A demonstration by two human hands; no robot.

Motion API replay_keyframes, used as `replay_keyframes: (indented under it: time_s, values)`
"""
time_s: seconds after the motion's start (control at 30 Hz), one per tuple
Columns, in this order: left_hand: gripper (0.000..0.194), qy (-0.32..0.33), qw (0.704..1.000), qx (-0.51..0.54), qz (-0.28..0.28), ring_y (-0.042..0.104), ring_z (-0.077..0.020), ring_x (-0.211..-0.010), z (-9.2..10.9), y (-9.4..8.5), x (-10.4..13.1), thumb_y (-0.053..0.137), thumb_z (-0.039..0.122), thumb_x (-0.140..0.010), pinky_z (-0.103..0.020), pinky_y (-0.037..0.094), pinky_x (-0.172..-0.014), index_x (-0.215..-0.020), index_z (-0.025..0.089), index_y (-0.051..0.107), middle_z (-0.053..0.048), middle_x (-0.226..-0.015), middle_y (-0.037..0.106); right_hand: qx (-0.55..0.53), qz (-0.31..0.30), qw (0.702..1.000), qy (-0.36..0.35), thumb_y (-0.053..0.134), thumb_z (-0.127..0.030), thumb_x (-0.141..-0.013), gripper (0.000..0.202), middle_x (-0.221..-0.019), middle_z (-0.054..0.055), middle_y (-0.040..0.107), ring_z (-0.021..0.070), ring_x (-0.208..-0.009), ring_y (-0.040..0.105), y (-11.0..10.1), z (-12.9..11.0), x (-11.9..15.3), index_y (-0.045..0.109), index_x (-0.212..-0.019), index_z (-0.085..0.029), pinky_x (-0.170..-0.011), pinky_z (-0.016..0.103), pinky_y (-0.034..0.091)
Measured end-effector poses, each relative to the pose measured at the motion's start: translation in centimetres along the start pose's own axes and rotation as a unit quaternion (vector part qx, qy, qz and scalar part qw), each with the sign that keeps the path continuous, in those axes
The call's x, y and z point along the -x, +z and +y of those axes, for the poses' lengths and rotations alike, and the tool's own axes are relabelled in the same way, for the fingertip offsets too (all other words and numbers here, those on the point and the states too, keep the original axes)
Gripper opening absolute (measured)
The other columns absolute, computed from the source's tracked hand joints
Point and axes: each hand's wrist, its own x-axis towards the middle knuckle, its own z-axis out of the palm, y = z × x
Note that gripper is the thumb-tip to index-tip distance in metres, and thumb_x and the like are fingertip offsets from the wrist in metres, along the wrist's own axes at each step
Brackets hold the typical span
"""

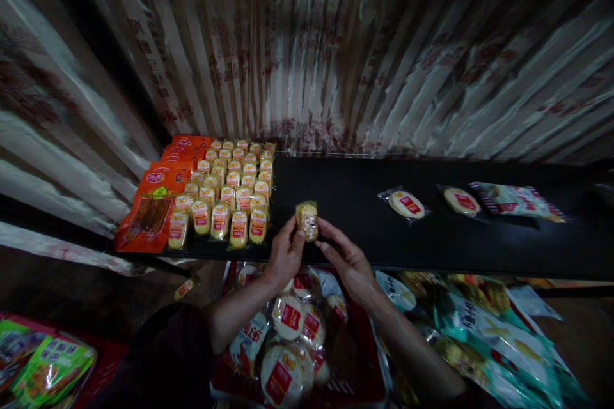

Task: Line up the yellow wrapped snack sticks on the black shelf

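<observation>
Over the front of the black shelf (330, 185), a small snack cake in clear wrapping (307, 220) is held upright. My left hand (284, 255) pinches it from the left, thumb on its near face. My right hand (349, 262) has its fingers against the cake's right side, with the thumb lower down near its bottom edge. To the left stand rows of similar wrapped cakes (220, 220) with red and yellow labels, packed close together. Below my hands, a red basket (378, 358) holds several round wrapped cakes (288, 318) with red labels.
Orange snack packets (153, 204) lie at the shelf's left end. On its right are two round wrapped pastries (407, 203) and a striped packet (518, 199). Green-and-white bags (503, 332) sit below right, a green packet (55, 367) below left. Printed curtain (307, 45) hangs behind.
</observation>
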Motion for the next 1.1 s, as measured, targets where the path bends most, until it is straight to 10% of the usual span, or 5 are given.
replay_keyframes:
  time_s: [0.57,1.1]
  values:
    - [0.032,-0.169,0.898,0.406,-0.007,0.059,-0.02,-0.098,0.8,0.7,-0.6,0.069,0.029,-0.068,-0.036,0.042,-0.092,-0.096,0.014,0.065,-0.009,-0.105,0.065,0.182,0.042,0.975,-0.123,0.049,-0.034,-0.088,0.032,-0.123,0.006,0.057,0.021,-0.117,0.051,0.0,-0.7,0.0,0.059,-0.117,-0.026,-0.102,0.04,0.04]
    - [0.04,-0.02,0.991,0.129,-0.023,0.053,-0.0202,-0.112,1.1,0.4,0.0,0.052,0.033,-0.084,-0.036,0.04,-0.098,-0.122,0.021,0.052,-0.007,-0.123,0.057,0.291,0.078,0.945,-0.13,0.047,-0.039,-0.088,0.04,-0.126,0.01,0.053,0.0233,-0.119,0.048,-0.2,-0.7,0.1,0.054,-0.124,-0.023,-0.102,0.044,0.039]
